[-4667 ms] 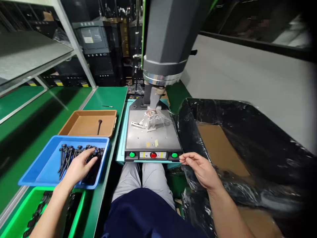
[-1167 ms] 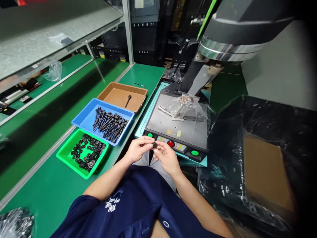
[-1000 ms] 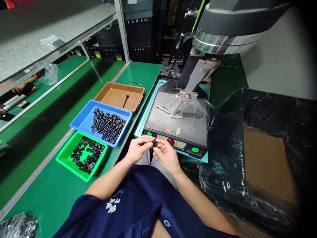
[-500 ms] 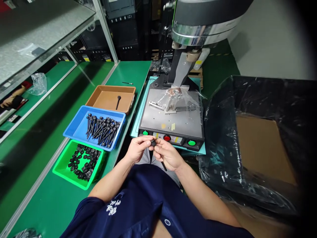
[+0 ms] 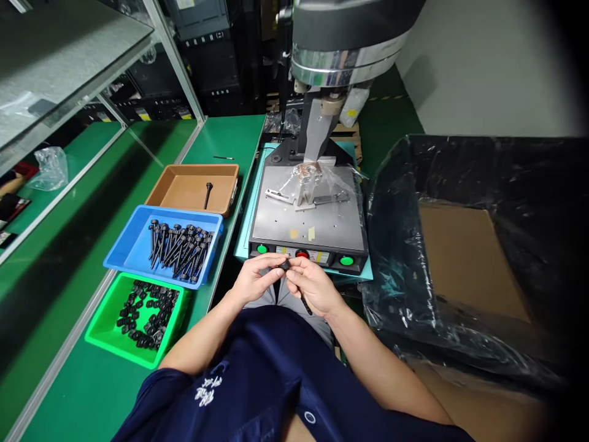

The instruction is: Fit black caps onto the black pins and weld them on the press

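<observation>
Left hand (image 5: 257,279) and right hand (image 5: 315,288) pinch one black piece (image 5: 284,266) in front of one machine (image 5: 315,132).

Thumb and finger of each hand press on it, above the lap (image 5: 319,328). One black rod end (image 5: 306,305) comes out under the right hand; if it belongs to the same piece, I cannot tell. Along the right edge of the table (image 5: 234,135) stand three in a row: one brown tray (image 5: 184,187), the farthest, with one long headed piece (image 5: 208,196) toward its right end; one blue tray (image 5: 131,242), in the middle, with many long black pieces (image 5: 179,252), too overlapped to count; one green bin (image 5: 102,319), the nearest, with many small black parts (image 5: 163,316), also not countable. One thin stick (image 5: 223,158) lies near the table's far right corner. The machine's front edge carries two green buttons (image 5: 346,261) and one red button (image 5: 302,253).
</observation>
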{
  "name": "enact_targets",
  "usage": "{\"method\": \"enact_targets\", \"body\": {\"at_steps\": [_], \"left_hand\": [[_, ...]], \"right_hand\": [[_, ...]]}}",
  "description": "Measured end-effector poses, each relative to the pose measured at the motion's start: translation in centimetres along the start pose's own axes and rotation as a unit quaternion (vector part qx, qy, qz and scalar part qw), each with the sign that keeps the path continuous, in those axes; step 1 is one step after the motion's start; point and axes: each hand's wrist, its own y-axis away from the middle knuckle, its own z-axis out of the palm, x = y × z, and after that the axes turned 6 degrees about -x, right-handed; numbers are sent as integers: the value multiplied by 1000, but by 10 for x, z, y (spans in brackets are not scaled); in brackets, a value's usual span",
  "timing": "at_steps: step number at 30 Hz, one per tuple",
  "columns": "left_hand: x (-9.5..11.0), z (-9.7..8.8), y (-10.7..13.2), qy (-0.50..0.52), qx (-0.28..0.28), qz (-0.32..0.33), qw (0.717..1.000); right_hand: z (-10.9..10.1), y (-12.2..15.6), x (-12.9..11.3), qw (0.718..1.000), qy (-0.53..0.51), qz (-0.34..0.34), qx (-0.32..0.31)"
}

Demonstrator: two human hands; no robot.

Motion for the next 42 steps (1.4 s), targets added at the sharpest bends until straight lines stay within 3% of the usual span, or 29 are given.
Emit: {"method": "enact_targets", "body": {"at_steps": [8,13,16,21,27,29,33,38,42], "left_hand": [[-12,14,-13,-3,36,-17,999],[-19,25,-24,-6,11,-31,999],[-32,25,-36,17,16,-59,998],[-52,1,-85,83,110,-83,987],[-47,-25,-157,190,76,-133,970],[-44,-27,-173,223,75,-134,963],[-38,-26,-193,260,102,-110,954],[-32,-25,-209,259,123,-72,955],[-32,-26,-220,241,154,-52,957]], "right_hand": [[-10,-10,-2,998,-20,-55,5],[-22,-17,-5,998,-41,-50,-12],[-36,-25,-10,997,-25,-62,38],[-62,-55,-34,981,19,-116,156],[-76,-115,-66,964,111,-159,180],[-79,-132,-74,952,164,-186,179],[-89,-155,-91,900,291,-261,195],[-98,-167,-115,850,344,-324,234],[-103,-178,-126,825,387,-334,242]]}}
